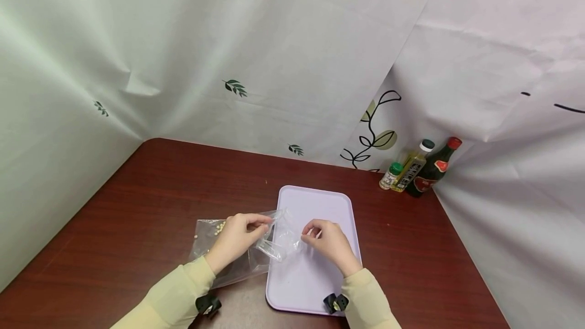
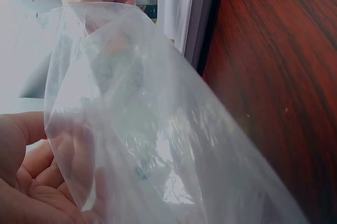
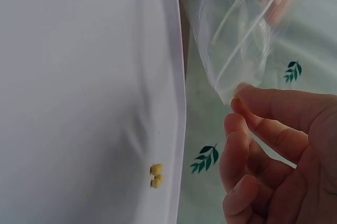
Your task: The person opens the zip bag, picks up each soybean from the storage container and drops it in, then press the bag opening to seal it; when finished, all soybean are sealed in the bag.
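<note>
A clear plastic bag [image 1: 274,248] stretches between my two hands, its lower part lying on the table with several small pale yellow balls [image 1: 220,228] in it. My left hand [image 1: 239,235] grips the bag near its upper end; through the film in the left wrist view, its curled fingers [image 2: 39,176] show. Opposite, my right hand [image 1: 326,240] pinches a corner of the bag between thumb and index finger, above the lilac tray [image 1: 297,288]. In the right wrist view, a few yellow balls [image 3: 157,175] sit on the tray by its rim.
At the back right corner stand a green-capped shaker [image 1: 391,175], an oil bottle [image 1: 413,166] and a dark red-capped bottle [image 1: 434,169]. A printed white curtain [image 1: 274,65] hangs round the dark red wooden table [image 1: 192,182].
</note>
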Tool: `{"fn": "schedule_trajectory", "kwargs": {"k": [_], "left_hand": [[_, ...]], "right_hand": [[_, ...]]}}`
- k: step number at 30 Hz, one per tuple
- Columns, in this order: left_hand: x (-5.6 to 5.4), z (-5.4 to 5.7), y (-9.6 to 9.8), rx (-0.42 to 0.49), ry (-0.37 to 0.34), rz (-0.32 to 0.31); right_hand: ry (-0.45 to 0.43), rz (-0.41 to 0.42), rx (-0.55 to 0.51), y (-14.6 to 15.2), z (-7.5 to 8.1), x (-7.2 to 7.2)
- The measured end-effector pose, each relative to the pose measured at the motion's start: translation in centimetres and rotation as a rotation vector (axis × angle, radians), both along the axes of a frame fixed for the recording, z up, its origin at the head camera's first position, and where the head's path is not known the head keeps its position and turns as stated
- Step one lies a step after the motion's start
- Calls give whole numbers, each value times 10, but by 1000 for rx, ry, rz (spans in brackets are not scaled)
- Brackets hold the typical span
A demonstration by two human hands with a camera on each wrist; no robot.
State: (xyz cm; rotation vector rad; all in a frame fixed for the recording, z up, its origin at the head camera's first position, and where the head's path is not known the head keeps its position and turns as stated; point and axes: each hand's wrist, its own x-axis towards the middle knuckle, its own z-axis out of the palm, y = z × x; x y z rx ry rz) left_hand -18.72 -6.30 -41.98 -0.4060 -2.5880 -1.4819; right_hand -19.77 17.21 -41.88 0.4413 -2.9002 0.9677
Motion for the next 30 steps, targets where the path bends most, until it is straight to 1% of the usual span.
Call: {"fn": "schedule_trajectory", "kwargs": {"k": [3,6,9,14,17,19,21,23,26,30], "left_hand": [[1,1,1,0,2,-4],[1,2,2,2,-5,5],[1,2,2,-5,4,11],[0,0,3,-17,34,18],[1,-1,3,-13,66,21],[1,-1,3,-16,104,20],[1,-1,3,-12,115,19],[1,-1,3,-14,100,17],[0,0,4,-9,37,17],[0,0,4,-10,-11,10]], "right_hand": [[-3,-6,5,0,0,1],[0,-11,6,0,0,1],[5,-13,5,1,0,1],[-5,-29,8,3,1,0],[-6,-38,5,6,1,-2],[-7,-49,6,9,-1,-3],[-6,-60,11,11,-3,-4],[-22,-82,9,14,-4,-6],[-32,-100,16,18,-8,-8],[-39,-137,61,23,-13,-11]]}}
